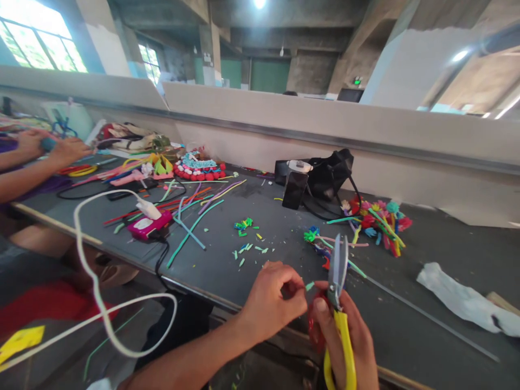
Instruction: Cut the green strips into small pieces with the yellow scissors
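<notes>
My left hand [276, 298] is closed in a pinch over the front edge of the table. A short light-green piece of pipe cleaner [310, 285] shows at its fingertips and reaches toward the right forefinger. My right hand [355, 330] is wrapped round scissors [338, 271] with yellow handles, their blades pointing up and slightly apart. Something red [316, 325] shows beside the right thumb, partly hidden. Beyond the hands lie cut green bits [244, 249] and a small heap of green pieces [244, 225]. Behind the scissors is a green tuft [311, 234].
Loose pipe cleaners [195, 230] lie to the left, beside a pink power socket [149, 223] with a white cable [85, 238]. A phone [295, 189] leans near a black bag [333, 173]. Colourful fuzzy flowers [382, 219] are at right. A co-worker's hands [67, 151] work at far left.
</notes>
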Available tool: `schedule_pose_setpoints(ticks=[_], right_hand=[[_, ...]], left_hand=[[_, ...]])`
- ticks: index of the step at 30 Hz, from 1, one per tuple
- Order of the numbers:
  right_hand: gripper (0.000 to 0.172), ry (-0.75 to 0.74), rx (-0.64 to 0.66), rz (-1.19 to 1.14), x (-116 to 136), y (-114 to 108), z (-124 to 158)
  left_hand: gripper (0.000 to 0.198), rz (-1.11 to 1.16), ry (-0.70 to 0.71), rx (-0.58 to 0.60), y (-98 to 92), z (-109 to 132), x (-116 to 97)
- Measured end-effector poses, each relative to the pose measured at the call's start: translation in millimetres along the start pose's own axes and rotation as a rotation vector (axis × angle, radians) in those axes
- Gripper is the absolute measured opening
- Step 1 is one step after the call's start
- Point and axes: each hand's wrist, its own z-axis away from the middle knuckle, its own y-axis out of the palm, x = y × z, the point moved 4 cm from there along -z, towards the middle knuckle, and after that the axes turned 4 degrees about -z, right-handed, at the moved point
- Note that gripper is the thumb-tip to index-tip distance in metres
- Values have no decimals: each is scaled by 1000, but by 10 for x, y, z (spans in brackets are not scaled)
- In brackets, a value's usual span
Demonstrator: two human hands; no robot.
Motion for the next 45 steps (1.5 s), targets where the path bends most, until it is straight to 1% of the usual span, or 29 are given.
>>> schedule_pose_setpoints(ticks=[2, 4, 6, 7, 8, 9, 12, 14, 16, 20, 22, 23, 25, 27, 28, 30, 33, 36, 41, 45], right_hand=[[55, 84, 34, -75, -13, -9, -12], [56, 124, 31, -85, -34, -44, -36], [57, 144, 38, -74, -76, -71, -58], [58, 143, 27, -84, -100, -86, -65], [58, 140, 24, -84, -125, -95, -69], [57, 129, 22, -84, -145, -99, -70], [52, 51, 24, -50, -154, -95, -65], [47, -12, 22, -18, -122, -90, -61], [45, -60, 20, 30, -80, -87, -57], [43, -144, 18, 143, 5, -89, -50], [43, -195, 2, 211, 39, -98, -47], [42, -229, -5, 254, 52, -102, -45], [39, -322, 3, 352, 63, -97, -36], [36, -418, 49, 433, 37, -71, -21], [35, -458, 75, 464, 10, -56, -10], [35, -512, 104, 527, -59, -32, 13], [38, -548, 106, 649, -145, 3, 47], [41, -522, 89, 715, -179, 35, 71], [47, -469, 93, 730, -186, 85, 89], [45, -471, 91, 717, -175, 100, 92]], left_hand=[[10, -167, 210, 6, 62, 53, -58], [11, -265, 334, 18, 126, 108, -87], [11, -303, 371, 28, 158, 138, -105], [11, -291, 354, 40, 159, 139, -110], [11, -251, 305, 63, 151, 131, -108], [11, -182, 221, 105, 142, 115, -94], [13, 111, -146, 287, 136, 80, 5], [12, 273, -334, 361, 150, 82, 76], [10, 370, -423, 382, 172, 88, 140], [7, 514, -512, 405, 243, 108, 214], [5, 584, -535, 359, 238, 91, 205], [4, 616, -538, 311, 217, 73, 195], [4, 680, -534, 177, 151, 26, 179], [5, 740, -507, 30, 74, -18, 175], [7, 771, -490, -29, 43, -33, 178], [9, 829, -476, -109, 3, -49, 191], [10, 918, -487, -164, -14, -48, 202], [12, 989, -469, -202, -33, -47, 175], [16, 1013, -422, -278, -82, -47, 124], [18, 1033, -410, -273, -70, -41, 108]])
